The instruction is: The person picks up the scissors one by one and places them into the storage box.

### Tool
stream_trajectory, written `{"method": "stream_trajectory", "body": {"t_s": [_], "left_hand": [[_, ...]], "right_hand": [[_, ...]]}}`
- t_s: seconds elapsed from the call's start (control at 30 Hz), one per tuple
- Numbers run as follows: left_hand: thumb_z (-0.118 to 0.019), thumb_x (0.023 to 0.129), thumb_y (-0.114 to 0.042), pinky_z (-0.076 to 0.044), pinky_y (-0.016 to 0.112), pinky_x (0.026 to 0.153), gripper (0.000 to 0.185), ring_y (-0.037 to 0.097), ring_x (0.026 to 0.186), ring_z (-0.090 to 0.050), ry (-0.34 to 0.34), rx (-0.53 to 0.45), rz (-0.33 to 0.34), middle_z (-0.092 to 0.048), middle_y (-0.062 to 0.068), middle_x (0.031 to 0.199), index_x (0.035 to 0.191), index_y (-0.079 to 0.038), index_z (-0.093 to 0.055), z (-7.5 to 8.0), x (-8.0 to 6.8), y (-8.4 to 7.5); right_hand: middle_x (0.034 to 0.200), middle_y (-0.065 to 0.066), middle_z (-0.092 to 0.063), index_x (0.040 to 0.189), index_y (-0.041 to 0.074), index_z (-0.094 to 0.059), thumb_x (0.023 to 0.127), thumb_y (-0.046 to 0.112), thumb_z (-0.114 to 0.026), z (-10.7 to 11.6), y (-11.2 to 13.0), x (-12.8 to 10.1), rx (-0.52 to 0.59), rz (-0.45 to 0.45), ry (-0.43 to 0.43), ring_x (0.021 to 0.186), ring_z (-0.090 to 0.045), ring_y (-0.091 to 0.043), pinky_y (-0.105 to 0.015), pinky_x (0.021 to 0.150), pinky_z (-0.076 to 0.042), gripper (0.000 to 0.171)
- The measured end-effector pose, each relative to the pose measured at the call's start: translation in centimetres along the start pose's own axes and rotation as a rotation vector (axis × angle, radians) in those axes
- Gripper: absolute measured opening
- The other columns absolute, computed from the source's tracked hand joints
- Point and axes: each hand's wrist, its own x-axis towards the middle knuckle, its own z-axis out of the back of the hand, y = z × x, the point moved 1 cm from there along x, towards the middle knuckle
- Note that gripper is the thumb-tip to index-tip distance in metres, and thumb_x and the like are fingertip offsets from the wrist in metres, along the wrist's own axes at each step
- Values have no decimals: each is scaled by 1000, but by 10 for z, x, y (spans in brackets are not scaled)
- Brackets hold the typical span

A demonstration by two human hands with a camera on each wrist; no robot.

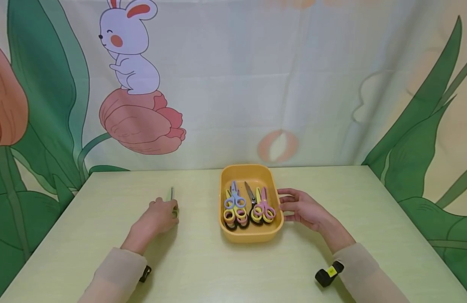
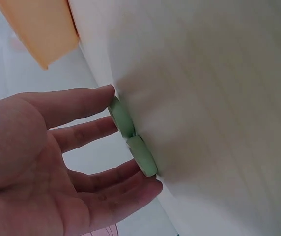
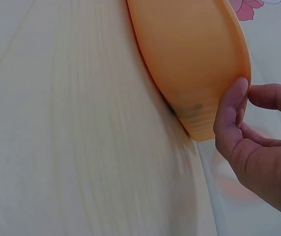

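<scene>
Left hand (image 1: 157,216), grip released, straight fingertips touching green scissors (image 1: 173,201) lying mid-counter. Right hand (image 1: 301,208), grip released, thumb against the right rim of the orange tray (image 1: 233,170) near the counter's far edge.

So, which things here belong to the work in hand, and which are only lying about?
In the work:
- green scissors on the table, touched by the left hand
- orange tray of scissors, its side touched by the right hand

Lying about:
- rabbit backdrop
- table
</scene>
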Motion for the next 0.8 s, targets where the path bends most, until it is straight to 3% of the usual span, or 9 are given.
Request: {"method": "stream_trajectory", "body": {"t_s": [0.47,0.8], "left_hand": [[-69,83,-19,-44,46,73,26,37,90,-51,-10,-57,-12,-55,17,97,105,-7,-64,-1,3,-6],[-71,83,-22,-46,47,74,33,37,93,-50,-98,-98,-30,-53,19,102,112,-7,-64,4,-2,-25]], "right_hand": [[137,-30,-46,155,-6,-28,102,-1,-54,-1,0,-1,-3,-5,-6,102,-64,-24,-39,85,-58,59],[137,-29,-47,155,-7,-27,102,-1,-54,0,1,0,0,0,6,104,-64,-25,-39,86,-58,59]]}}
